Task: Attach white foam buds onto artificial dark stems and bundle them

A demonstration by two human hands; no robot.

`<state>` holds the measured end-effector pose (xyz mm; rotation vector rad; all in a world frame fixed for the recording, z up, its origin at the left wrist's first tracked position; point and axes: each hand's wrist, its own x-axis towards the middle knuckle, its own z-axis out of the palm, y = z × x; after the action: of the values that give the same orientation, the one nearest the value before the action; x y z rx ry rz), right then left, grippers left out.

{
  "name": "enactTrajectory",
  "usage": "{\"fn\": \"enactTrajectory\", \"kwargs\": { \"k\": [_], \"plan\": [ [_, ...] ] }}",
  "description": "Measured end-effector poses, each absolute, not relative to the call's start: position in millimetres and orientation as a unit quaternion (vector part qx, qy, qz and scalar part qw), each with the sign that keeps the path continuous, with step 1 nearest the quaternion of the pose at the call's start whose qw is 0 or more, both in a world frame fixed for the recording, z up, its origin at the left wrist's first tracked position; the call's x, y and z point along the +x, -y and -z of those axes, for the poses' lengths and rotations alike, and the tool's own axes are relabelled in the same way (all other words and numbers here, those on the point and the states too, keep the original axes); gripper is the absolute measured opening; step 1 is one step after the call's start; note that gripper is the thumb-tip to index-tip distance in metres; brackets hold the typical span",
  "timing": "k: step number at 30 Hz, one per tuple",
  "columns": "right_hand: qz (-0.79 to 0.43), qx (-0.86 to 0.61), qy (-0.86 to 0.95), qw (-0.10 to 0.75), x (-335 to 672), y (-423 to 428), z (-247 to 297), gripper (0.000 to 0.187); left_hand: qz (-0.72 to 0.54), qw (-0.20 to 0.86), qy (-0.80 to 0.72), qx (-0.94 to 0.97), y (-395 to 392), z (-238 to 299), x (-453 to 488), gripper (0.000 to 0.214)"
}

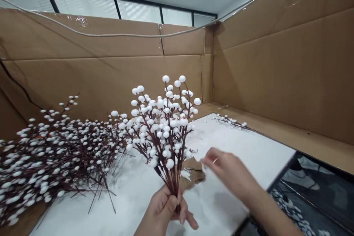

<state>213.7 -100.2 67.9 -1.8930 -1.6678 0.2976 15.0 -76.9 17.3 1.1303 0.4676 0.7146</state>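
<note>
The left hand [162, 210] squeezes the upright bunch of white berry stems [166, 132], and the right hand [228, 171], pinched closed, is just right of it.

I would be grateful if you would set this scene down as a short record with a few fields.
Left hand: grips a bunch of white berry stems, held upright.
Right hand: raised, apart from the bunch, near a torn cardboard scrap.
Nearby: a pile of berry stems lies left of the bunch.
Surface: white board.
Surroundings: cardboard walls behind.
</note>
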Motion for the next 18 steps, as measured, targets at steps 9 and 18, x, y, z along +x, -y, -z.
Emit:
{"fn": "enactTrajectory", "kwargs": {
  "k": [9,18],
  "plan": [
    [0.140,-0.842,0.493,0.168,407,47,-47,0.012,-0.361,0.762,-0.258,0.472,75,-20,17,0.035],
    [0.133,-0.809,0.505,0.270,443,51,-30,0.035,-0.392,0.745,-0.288,0.456,66,-23,19,0.048]
  ]
}}
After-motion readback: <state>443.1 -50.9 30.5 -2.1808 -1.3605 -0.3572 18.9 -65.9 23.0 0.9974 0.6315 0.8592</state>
